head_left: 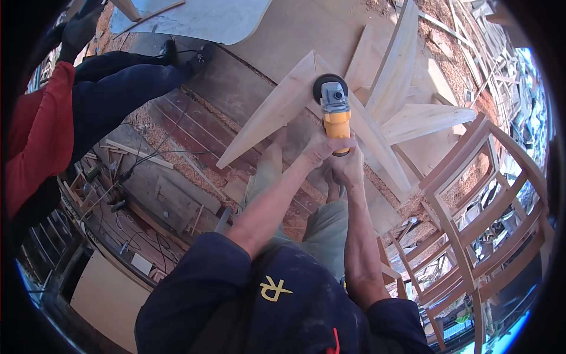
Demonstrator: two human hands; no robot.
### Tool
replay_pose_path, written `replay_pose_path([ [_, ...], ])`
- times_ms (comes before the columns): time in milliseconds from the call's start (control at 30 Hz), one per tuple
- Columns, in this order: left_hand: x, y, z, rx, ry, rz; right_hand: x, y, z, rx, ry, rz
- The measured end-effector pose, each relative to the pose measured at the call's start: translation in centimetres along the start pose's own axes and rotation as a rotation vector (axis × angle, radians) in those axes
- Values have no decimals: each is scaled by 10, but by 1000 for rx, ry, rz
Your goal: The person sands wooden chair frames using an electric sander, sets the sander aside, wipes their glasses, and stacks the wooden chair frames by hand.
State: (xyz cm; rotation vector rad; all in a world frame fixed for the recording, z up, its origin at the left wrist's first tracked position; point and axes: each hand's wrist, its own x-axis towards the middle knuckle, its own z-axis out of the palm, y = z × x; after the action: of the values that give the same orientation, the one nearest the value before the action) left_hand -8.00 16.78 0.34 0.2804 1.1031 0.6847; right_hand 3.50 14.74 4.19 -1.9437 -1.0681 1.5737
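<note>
Both of my hands are closed on a yellow angle grinder point(337, 125) with a grey head and a dark round disc point(323, 88). My left hand point(319, 148) wraps round its body from the left, thumb side across the yellow housing. My right hand point(349, 167) grips the rear end, its fingers partly hidden. The disc lies over the top corner of a pale V-shaped wooden piece point(268, 112), where its two arms meet; exact contact cannot be made out. Its other arm point(377, 150) runs down to the right, beside the grinder.
More shaped wooden pieces point(392, 71) lean at the upper right. A slatted wooden chair frame point(466, 236) stands at right. At left is another person in a red sleeve point(44, 130) and dark trousers. Cables point(138, 156), offcuts and wood shavings point(203, 168) litter the floor.
</note>
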Motion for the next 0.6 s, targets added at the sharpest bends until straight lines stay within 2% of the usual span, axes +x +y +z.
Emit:
replay_pose_path([
  [100, -13, -19, 3, 9, 19, 90, -17, 17, 0, -59, 18, -96],
  [133, -21, -17, 0, -46, 6, 29, -21, 18, 3, -106, 19, -58],
  [233, -16, -11, -11, -72, 31, 50, -14, -5, 7, -107, -31, -8],
  [333, 2, 16, -1, -237, -24, -80, 11, -26, 1, -110, -33, 78],
  [433, 21, 14, 6, 48, -69, -9, 19, -1, -13, -97, -44, 56],
  [467, 15, 7, 9, -30, -31, -45, 14, 10, -12, -89, -23, -1],
  [600, -1, 10, -7, -53, 13, 28, 4, -3, 9, -149, 8, -44],
])
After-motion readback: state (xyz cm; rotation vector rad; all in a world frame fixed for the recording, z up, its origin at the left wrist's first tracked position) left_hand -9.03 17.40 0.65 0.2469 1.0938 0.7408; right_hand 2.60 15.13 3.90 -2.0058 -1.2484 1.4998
